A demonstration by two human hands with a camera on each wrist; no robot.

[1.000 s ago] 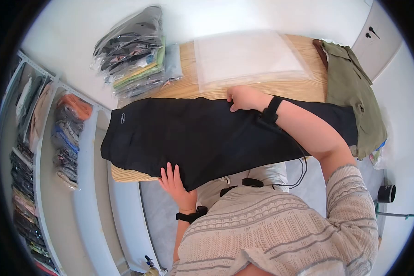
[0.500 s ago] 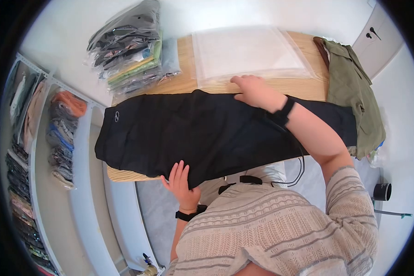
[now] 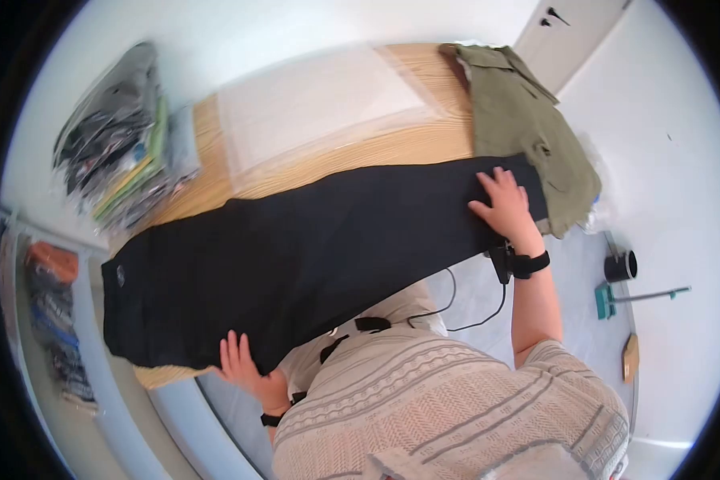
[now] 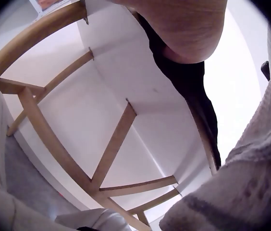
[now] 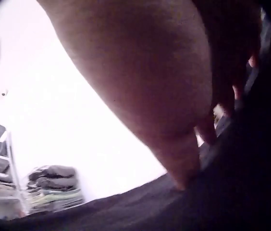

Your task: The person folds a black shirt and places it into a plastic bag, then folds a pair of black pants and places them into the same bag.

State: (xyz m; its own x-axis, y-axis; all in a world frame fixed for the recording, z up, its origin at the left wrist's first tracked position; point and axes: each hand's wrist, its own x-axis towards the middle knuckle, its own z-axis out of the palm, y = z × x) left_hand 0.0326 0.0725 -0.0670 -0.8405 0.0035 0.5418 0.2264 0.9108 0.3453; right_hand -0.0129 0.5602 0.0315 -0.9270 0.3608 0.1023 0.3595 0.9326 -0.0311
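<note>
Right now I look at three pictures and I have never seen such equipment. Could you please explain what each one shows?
There is no robot: a person works with two bare hands, wearing three cameras.

The head camera looks down on a wooden table. A long black garment lies across it. Behind are clear plastic sheets or bags; at one end is a pile of bagged clothes, at the other an olive garment.

The left wrist camera mostly sees wooden bars below the tabletop. The right wrist camera sees its hand closely, fingertips on dark cloth.

The left hand rests at the black garment's near edge; the right hand lies spread near its far end. I see no clear grip.
</note>
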